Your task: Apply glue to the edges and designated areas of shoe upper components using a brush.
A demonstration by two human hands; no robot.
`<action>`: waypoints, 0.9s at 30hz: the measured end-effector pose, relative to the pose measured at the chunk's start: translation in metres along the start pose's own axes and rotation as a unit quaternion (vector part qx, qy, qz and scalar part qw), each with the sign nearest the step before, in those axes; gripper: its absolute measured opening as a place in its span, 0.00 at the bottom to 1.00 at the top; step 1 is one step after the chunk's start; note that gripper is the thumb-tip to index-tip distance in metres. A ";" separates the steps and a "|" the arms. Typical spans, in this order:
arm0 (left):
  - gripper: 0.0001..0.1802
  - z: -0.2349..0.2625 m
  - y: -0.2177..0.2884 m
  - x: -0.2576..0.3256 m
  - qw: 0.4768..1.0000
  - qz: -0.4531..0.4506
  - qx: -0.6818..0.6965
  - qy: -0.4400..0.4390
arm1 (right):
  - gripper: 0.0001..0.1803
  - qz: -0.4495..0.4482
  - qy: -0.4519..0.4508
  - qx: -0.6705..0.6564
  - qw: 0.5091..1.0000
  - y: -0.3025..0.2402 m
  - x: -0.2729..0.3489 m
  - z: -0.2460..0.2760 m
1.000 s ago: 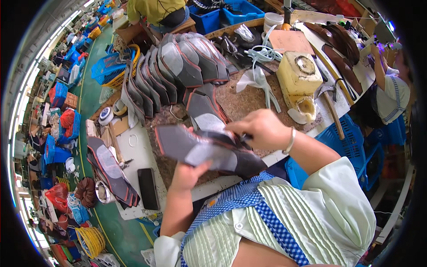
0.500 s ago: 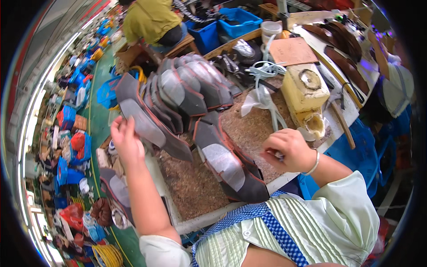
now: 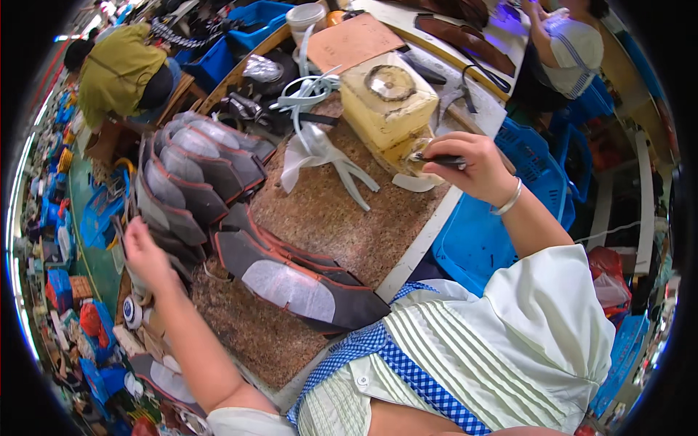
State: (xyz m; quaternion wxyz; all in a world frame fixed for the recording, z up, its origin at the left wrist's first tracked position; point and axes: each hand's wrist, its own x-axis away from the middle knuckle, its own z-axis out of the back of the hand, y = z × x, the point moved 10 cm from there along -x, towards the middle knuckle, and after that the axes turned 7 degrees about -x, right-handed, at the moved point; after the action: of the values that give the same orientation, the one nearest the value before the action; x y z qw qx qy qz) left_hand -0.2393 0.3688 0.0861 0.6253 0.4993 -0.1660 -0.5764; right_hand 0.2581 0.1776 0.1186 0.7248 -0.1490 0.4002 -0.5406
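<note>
In my right hand point(image 3: 469, 168) a short dark-handled tool point(image 3: 445, 160) is gripped, its tip at the crusted opening low on a yellowed, box-shaped glue container point(image 3: 389, 98). My left hand point(image 3: 147, 254) is at the near left edge of a row of overlapping dark grey shoe uppers point(image 3: 185, 163) with pale grey patches and orange-red edges. Motion smears its fingers, so whether they pinch an upper is unclear. Between my hands, close to my body, a small stack of similar uppers point(image 3: 291, 291) lies on the speckled brown work board point(image 3: 320, 218).
White strips point(image 3: 316, 149) lie beside the container, below a tan board point(image 3: 352, 43). Blue baskets point(image 3: 502, 211) stand right of the table edge. One person in a yellow-green top point(image 3: 123, 76) sits at the far left; another person point(image 3: 571, 51) is at the far right.
My view has swung rightward. My right hand has brought the tool to the container's opening. My left hand has moved to the row's near edge; the large upper by its fingers no longer stands out.
</note>
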 end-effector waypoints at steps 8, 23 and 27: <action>0.27 -0.027 0.059 0.196 0.988 0.005 -0.035 -0.151 | 0.14 -0.289 0.122 -0.175 0.933 0.086 0.011 0.038; 0.29 -0.049 -0.003 0.216 0.943 0.209 0.203 -0.161 | 0.10 0.025 -0.090 -0.235 0.967 -0.096 -0.099 -0.212; 0.29 -0.049 -0.001 0.218 0.931 0.222 0.242 -0.160 | 0.09 -0.008 -0.159 -0.247 0.956 -0.093 -0.085 -0.216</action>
State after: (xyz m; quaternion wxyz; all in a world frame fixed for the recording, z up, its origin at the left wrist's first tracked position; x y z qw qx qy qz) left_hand -0.1399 0.1966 -0.0169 0.5624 0.4874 -0.5047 -0.4375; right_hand 0.0281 0.2669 0.0775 0.7152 -0.4104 0.3998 -0.4002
